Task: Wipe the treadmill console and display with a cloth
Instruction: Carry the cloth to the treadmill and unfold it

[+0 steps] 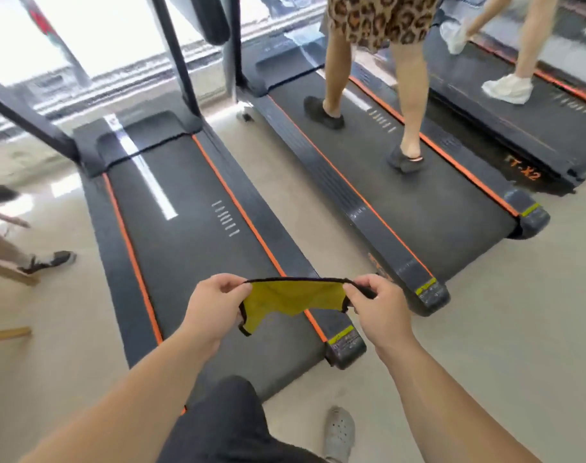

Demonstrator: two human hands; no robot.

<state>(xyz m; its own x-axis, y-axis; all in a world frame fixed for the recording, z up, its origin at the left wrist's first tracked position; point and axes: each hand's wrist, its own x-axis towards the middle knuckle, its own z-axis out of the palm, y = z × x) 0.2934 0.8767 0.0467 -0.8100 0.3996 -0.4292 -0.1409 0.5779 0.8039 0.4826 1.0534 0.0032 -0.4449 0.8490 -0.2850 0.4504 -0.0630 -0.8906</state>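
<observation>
closest in, the left hand (pixel 214 305) and right hand (pixel 375 305) each pinch a top corner of the yellow, black-edged cloth (pixel 295 295). it is stretched between them in the air, above the rear edge of the nearest treadmill (pixel 184 212) and toward its rear right corner. the console and display are out of view, somewhere past the uprights (pixel 174 51) at the far end. likely snags: the cloth is spread rather than folded into a pad, so a loose corner could drag, and a foot could catch the deck edge when stepping up. count: one cloth, two hands, three treadmills. one walker (pixel 382 21) is on the middle treadmill (pixel 402 212), and a second walker (pixel 505 85) is on the far treadmill (pixel 535 128).
</observation>
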